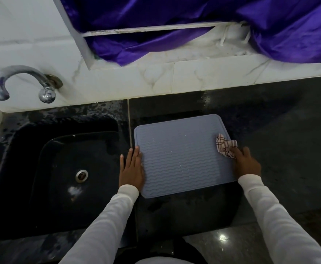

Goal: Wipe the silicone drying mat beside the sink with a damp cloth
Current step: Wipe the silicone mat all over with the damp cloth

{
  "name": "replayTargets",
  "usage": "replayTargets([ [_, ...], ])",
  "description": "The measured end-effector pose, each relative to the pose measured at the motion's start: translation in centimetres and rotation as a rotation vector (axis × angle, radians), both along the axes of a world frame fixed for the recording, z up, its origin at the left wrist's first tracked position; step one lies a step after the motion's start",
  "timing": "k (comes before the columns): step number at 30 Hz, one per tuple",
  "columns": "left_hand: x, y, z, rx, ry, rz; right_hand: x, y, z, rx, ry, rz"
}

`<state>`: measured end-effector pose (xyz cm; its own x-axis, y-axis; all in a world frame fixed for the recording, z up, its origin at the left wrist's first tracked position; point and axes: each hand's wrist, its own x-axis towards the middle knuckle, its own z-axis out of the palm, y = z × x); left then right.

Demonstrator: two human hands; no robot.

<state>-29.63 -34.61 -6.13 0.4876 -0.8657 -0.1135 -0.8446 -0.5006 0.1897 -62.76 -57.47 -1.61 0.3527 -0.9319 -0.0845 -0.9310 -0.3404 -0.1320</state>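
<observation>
Nearest the camera, two white sleeves (106, 223) reach forward over a dark stone counter (270, 149). The left hand (131, 168) lies flat with its fingers straight and close together, pressing on the left edge of the mat (182, 159); part of the palm sits on the counter strip between mat and sink. The right hand (246, 162) has its fingers curled around a bunched checked cloth (225, 146), white with dark and reddish lines, and holds it against the mat's right edge, about halfway up that side. Whether the cloth is damp cannot be told in this dim light.

The mat is grey-blue, rectangular with rounded corners, covered in wavy ridges, and lies flat on the counter just beside the sink (32, 149), to its right. The sink is black with a metal drain (81, 175) in its floor.

Farther back, a curved metal tap (20, 80) comes out of the white marble-patterned wall (175, 79) above the sink. Beyond that, purple cloth (270, 21) drapes over a white ledge.
</observation>
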Motion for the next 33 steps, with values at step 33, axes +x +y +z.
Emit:
replayTargets([
  [33,0.3,0.0,0.0,0.043,-0.021,0.0,4.6,8.1,-2.3,-0.011,-0.049,0.182],
])
